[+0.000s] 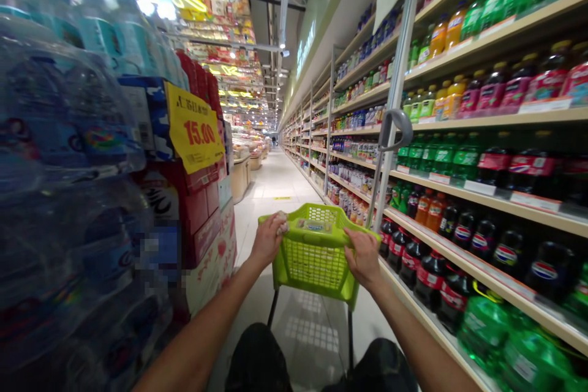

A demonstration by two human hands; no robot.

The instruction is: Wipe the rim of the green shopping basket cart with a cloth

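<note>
A lime-green plastic shopping cart (316, 263) on dark legs stands right in front of me, with mesh sides. My left hand (270, 237) is closed on the left end of its handle, and a crumpled whitish bit, perhaps tissue or wrap, shows at the fingers. Round the right end of the handle my right hand (362, 255) is wrapped. Between the two hands a label sits on the handle (314, 226). Nothing can be made out inside the basket. My dark-clothed knees show below the cart.
Shelves (482, 116) of bottled drinks run along the right, with a grey post (399, 86) and hook at their edge. Stacked water packs (68, 135) and boxes with a yellow price sign (195, 128) crowd the left. A pale tiled aisle (264, 184) stretches ahead.
</note>
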